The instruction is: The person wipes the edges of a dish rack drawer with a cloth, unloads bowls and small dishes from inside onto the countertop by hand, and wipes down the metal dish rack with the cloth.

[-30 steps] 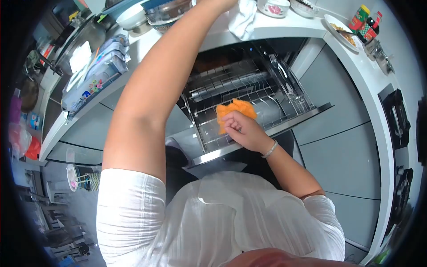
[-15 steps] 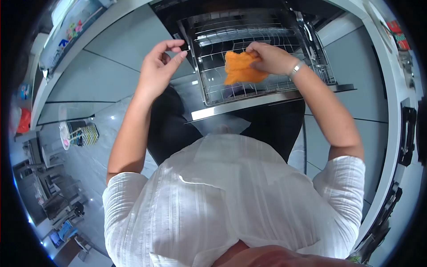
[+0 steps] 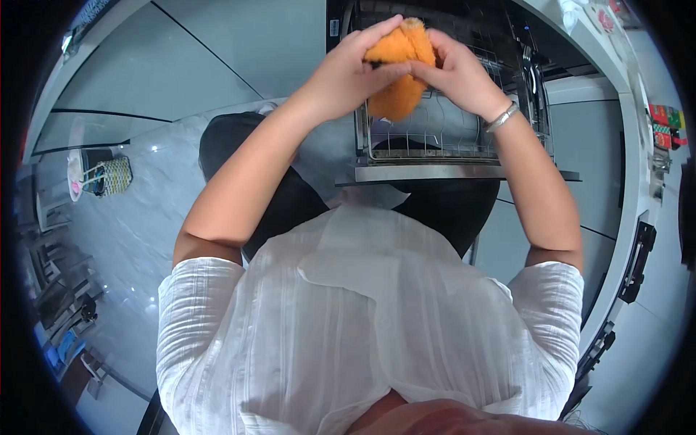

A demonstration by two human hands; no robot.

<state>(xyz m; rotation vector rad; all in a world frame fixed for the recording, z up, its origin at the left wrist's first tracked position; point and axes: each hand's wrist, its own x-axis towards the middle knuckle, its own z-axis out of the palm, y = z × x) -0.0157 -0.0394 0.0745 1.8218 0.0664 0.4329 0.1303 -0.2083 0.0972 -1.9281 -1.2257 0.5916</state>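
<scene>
An orange fluffy cloth (image 3: pixel 397 100) is bunched between my two hands, above a pulled-out wire rack (image 3: pixel 453 119). My left hand (image 3: pixel 355 76) is closed on the cloth's left side, thumb across its front. On the right side, my right hand (image 3: pixel 464 76) grips the same cloth, its thumb meeting the left one near the middle. A silver bracelet (image 3: pixel 502 116) circles my right wrist. The rack sits in a drawer with a metal front edge (image 3: pixel 435 172), right before my knees. Part of the rack lies hidden behind the cloth and hands.
Grey cabinet fronts (image 3: pixel 210 61) stand left of the drawer, and another grey panel (image 3: pixel 587 145) is on its right. Cutlery (image 3: pixel 533 80) lies along the rack's right side. A woven basket (image 3: pixel 116 176) stands on the marble-look floor (image 3: pixel 167 217) at the left.
My left hand has moved up and right and taken hold of the orange cloth. My right hand has lifted the cloth away from the rack, toward the upper part of the view.
</scene>
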